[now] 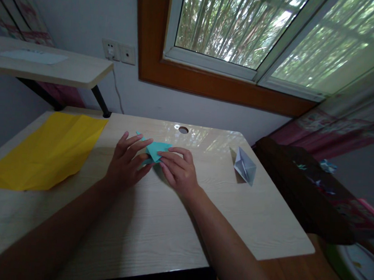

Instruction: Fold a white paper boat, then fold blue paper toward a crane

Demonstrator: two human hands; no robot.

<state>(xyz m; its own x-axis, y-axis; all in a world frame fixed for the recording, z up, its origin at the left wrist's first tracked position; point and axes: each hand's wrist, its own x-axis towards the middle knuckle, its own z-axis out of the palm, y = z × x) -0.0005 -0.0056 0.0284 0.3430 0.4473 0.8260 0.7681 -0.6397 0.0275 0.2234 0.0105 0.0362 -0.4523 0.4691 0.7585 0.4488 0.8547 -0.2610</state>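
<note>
On the desk (155, 223), both hands' fingers (169, 155) press teal paper (158, 149) (part-folded); left hand (126, 161), right hand (180, 171).

Two bare forearms, no sleeves in view; left hand (126, 161) and right hand (180, 171) without rings, watch or gloves, fingernails short and unpainted.

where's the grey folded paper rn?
Head view: the grey folded paper lies on the desk, to the right of the right hand, near the desk's right edge.
</note>
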